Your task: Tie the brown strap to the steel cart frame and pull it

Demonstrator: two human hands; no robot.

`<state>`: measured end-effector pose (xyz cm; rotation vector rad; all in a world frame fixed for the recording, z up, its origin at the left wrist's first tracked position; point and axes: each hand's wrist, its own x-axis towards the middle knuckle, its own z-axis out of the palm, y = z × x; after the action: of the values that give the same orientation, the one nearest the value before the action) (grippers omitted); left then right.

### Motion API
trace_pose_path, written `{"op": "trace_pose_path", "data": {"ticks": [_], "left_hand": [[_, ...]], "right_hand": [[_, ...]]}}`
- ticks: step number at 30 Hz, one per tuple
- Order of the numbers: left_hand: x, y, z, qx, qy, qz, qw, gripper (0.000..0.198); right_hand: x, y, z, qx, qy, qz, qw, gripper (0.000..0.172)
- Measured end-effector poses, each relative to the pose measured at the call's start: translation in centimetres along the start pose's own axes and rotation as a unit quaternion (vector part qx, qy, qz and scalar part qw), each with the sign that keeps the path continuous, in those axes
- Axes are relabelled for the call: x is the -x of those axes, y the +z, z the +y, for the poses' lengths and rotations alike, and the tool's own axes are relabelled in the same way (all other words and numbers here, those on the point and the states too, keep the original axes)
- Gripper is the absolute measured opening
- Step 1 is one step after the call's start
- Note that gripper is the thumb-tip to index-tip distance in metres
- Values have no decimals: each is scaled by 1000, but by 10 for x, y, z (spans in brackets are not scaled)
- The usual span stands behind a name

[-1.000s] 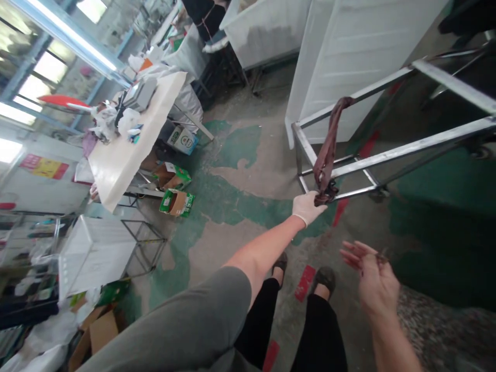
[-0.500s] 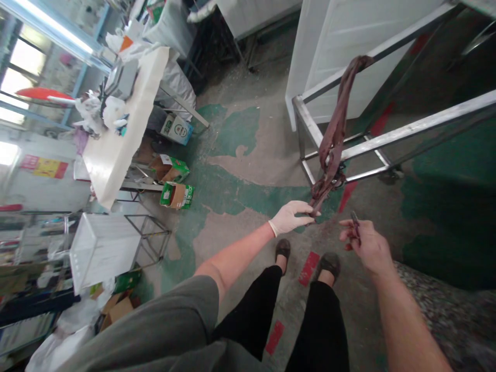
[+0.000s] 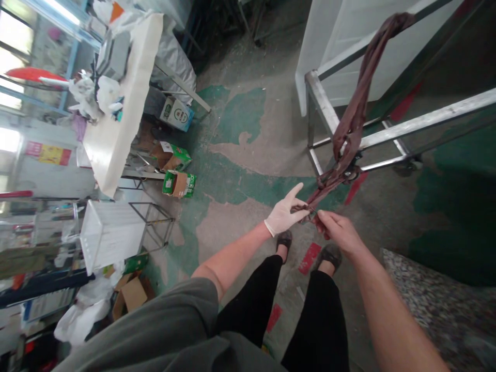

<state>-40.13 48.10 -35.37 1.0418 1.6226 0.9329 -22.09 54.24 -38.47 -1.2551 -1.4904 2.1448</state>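
Observation:
A long brown, twisted strip (image 3: 360, 103) of soft, stretchy-looking material hangs over a bar of the metal frame (image 3: 418, 121) and runs down toward me. I cannot tell its exact material. My left hand (image 3: 284, 213), in a white glove, pinches the strip's lower end, with one finger stretched out. Beside it, my bare right hand (image 3: 339, 230) is closed on a small, thin, pointed tool (image 3: 313, 211), whose tip meets the strip at the left fingertips. Most of that tool is hidden by the fingers.
White panels (image 3: 344, 46) stand behind the frame, which has a caster (image 3: 414, 164). At left is a cluttered white table (image 3: 132, 98), with green cartons (image 3: 180, 183) below it. A white bin (image 3: 112, 232) is nearer. A speckled mat (image 3: 430, 299) lies at right.
My right hand has moved left, bringing the tool to the strip's end beside my left hand. My left hand keeps hold, one finger now raised. The strip looks pulled tauter, and the view has shifted.

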Motion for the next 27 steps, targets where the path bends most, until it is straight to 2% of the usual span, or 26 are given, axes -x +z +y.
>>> {"op": "trace_pose_path", "data": {"ticks": [7,13,16,18,20,23,25,26,27], "left_hand": [[1,-1,5,-33,-7,-8,999,92],[-2,-5,5,-11,-32,24,999,101],[-1,-7,2,1,-39,11,999,104],[-3,-9,-6,-25,-34,1,999,97],[-8,-12,-20,-86,-51,-18,995,84],[-25,-17,-44,-176,-191,-68,963,60],[-38,-18,-55,-202,-274,-74,937,32],[-44,-17,-58,-209,-289,-62,932,20],[-51,-16,-58,-216,-285,-44,933,20]], "right_hand": [[-5,6,-14,36,-24,0,999,70],[-12,10,-31,122,-76,6,990,66],[-9,17,-39,104,-106,6,989,61],[-6,18,-40,26,-109,16,994,57],[-3,14,-35,-108,-102,81,986,52],[-1,0,-20,-286,-55,231,928,52],[-1,-9,-9,-326,-19,294,898,52],[-2,-12,-3,-330,-7,310,892,53],[-2,-14,1,-325,-1,322,889,54]]}}
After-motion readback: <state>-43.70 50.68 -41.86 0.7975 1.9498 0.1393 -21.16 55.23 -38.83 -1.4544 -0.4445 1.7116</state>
